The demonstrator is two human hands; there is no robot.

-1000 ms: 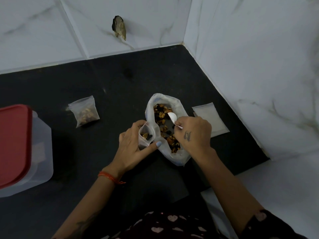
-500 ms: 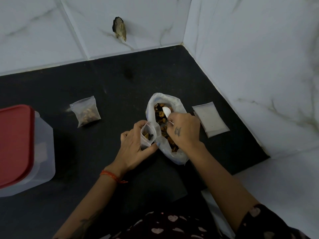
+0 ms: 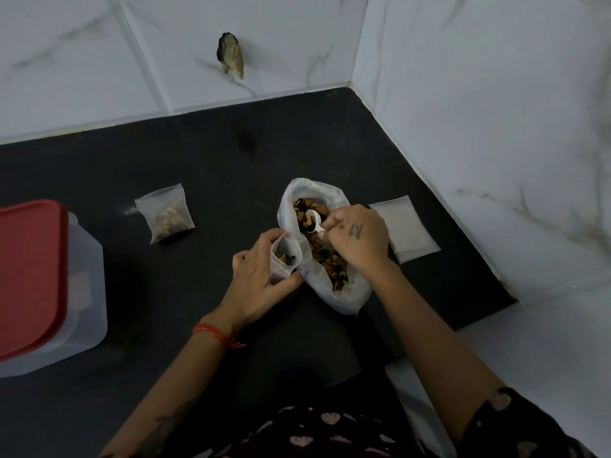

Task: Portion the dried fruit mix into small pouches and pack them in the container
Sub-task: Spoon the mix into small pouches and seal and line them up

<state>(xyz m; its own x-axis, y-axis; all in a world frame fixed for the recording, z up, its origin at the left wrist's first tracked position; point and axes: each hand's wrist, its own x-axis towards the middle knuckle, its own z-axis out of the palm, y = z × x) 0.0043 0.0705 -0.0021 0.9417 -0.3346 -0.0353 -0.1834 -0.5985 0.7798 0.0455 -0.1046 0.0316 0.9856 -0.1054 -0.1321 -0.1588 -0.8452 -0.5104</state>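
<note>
While left hand (image 3: 261, 276) grips pouch (image 3: 285, 261), right hand (image 3: 358, 238) pinches spoon (image 3: 314, 219) over bag (image 3: 327, 246).

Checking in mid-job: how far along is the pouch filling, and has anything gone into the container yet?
Done: one filled pouch lies on the counter. In hand: the left hand holds an open pouch with a little mix inside; the right hand has a white spoon in the big bag. Left: the flat pouches look unfilled, and the red-lidded container is shut, its contents unclear.
</note>
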